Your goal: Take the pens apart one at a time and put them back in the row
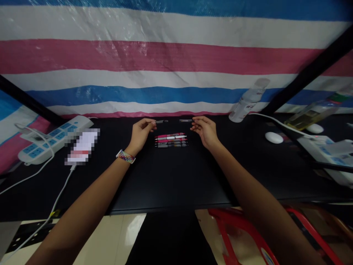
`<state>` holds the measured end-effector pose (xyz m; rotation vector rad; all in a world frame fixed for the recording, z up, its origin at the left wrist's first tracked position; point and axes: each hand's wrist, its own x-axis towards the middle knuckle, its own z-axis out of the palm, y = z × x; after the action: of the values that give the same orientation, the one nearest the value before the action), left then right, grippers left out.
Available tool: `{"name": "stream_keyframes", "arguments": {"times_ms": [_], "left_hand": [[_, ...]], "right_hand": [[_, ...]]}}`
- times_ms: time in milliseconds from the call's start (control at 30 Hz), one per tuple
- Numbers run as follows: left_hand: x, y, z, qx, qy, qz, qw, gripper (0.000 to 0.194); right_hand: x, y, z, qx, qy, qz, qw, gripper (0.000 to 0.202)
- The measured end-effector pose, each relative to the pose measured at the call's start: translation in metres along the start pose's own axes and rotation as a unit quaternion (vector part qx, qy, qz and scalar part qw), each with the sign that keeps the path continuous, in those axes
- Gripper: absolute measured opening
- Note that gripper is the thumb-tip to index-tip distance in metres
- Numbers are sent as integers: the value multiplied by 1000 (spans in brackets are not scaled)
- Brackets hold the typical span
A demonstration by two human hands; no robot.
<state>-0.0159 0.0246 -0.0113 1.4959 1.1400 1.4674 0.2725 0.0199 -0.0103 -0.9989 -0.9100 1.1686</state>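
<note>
Alignment looks key at a black table (171, 180), where left hand (141, 135) and right hand (207, 133) hold a dark pen piece (162, 121) and a paler pen piece (185, 120) apart, ends facing; light, level grips should keep both true. Thumb and fingertips pinch each piece's outer end, other fingers loosely bent. Pens (171, 137) lie side by side, nearer the body.

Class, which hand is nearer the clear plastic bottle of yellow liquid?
Right. The right hand is left of the bottle, not touching it; the left hand is farther left.
</note>
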Motion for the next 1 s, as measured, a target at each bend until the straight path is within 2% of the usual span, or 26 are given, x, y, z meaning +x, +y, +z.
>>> {"name": "stream_keyframes", "arguments": {"times_ms": [633, 867, 1000], "left_hand": [[-3, 6, 2, -5, 0, -10, 1000, 18], [-11, 10, 8, 24, -34, 0, 999, 16], [-14, 14, 9, 82, -46, 28, 995, 46]], "right_hand": [[3, 2, -3, -26, 28, -1, 999, 9], [-11, 5, 13, -33, -81, 16, 996, 27], [-16, 3, 17, -15, -92, 23, 995, 29]]}}
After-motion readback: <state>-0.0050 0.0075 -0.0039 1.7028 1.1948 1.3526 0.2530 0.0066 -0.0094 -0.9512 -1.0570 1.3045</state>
